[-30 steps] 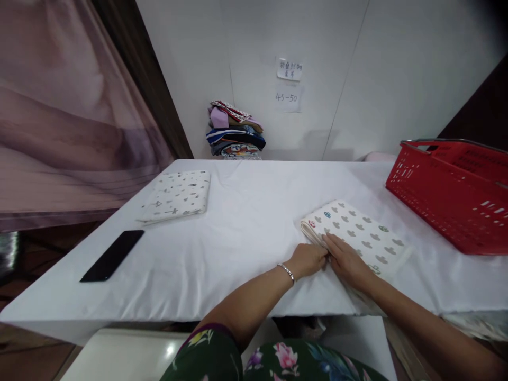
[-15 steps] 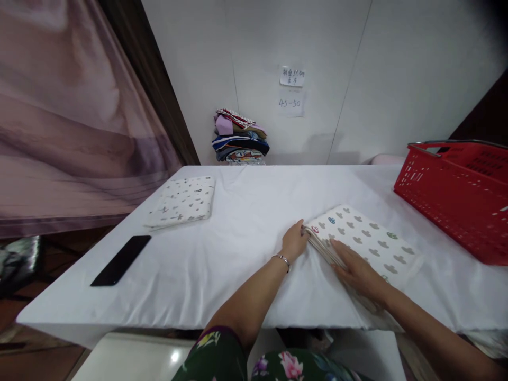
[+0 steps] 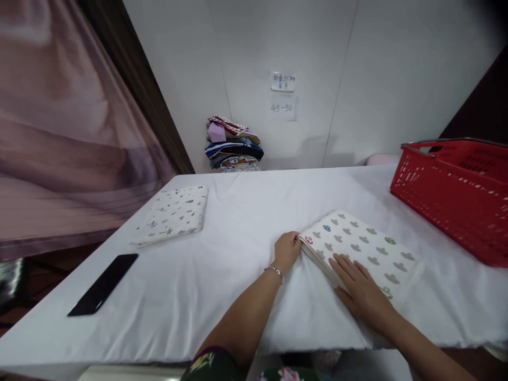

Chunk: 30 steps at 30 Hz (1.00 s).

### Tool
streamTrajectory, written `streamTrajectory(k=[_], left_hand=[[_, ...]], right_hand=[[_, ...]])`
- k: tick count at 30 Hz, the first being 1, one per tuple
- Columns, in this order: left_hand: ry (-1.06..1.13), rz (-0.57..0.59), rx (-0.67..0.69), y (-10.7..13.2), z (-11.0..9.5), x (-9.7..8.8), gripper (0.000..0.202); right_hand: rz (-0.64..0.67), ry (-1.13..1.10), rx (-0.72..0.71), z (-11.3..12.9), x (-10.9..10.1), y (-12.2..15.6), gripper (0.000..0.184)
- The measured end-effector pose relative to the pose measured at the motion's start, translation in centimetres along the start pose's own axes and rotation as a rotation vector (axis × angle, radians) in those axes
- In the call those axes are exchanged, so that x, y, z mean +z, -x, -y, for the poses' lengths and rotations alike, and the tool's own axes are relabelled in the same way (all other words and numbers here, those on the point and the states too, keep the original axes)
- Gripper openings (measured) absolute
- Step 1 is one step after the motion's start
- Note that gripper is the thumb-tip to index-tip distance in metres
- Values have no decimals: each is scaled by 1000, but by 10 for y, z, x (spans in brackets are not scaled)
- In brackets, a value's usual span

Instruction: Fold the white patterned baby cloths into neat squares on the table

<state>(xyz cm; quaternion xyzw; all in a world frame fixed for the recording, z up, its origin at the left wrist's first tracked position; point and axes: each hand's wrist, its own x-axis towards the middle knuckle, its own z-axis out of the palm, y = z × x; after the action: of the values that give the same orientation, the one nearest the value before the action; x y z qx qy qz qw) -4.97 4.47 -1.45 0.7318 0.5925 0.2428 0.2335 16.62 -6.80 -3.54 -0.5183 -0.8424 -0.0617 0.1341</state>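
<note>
A folded white cloth with a grey cloud-like print and a few coloured shapes lies slanted on the table, its stacked layers showing along the near left edge. My left hand, with a bracelet at the wrist, pinches the cloth's left corner. My right hand rests flat on top near the front edge, fingers stretched out and the thumb by the layered side. Over on the left of the table lies a second folded white cloth with small dark prints, away from both hands.
A white tablecloth covers the table. The black phone lies at the left, and a red plastic basket stands at the right. Against the back wall is a stack of folded fabrics. A pink curtain hangs at the left.
My right hand has gone from gripping the cloth's near edge to lying flat on top. My left hand keeps the corner. The whole view has shifted slightly.
</note>
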Motion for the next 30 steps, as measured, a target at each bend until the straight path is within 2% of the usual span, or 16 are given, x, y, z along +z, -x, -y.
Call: streamTrajectory(k=[5,10,13,16,19,21,23,26,30], left_hand=[[-29,-23,19,0,3,0,19],[-47,-14,-28,-3,6,0,19],[-32,35,-40,-7,7,-5,19],[25,42,-25,-7,-3,-13,31],[27,-40,148,-4,-28,-19,44],[-63,-21,325,-2,-44,-15,42],[-181,44,402,-3,-51,-6,41],[-286,121,341,-8,-44,10,44],[-301,126,330,-14,-32,20,46]], right_hand=[[-24,42,-7,5,3,1,66],[-38,62,1,8,4,-1,63],[-46,48,8,9,5,-2,61],[-52,53,19,11,6,-3,58],[-48,56,33,13,6,-5,57],[-47,51,42,15,5,-6,58],[-48,54,42,17,2,-4,60],[-53,73,39,21,-3,6,63],[-54,81,53,29,-10,28,62]])
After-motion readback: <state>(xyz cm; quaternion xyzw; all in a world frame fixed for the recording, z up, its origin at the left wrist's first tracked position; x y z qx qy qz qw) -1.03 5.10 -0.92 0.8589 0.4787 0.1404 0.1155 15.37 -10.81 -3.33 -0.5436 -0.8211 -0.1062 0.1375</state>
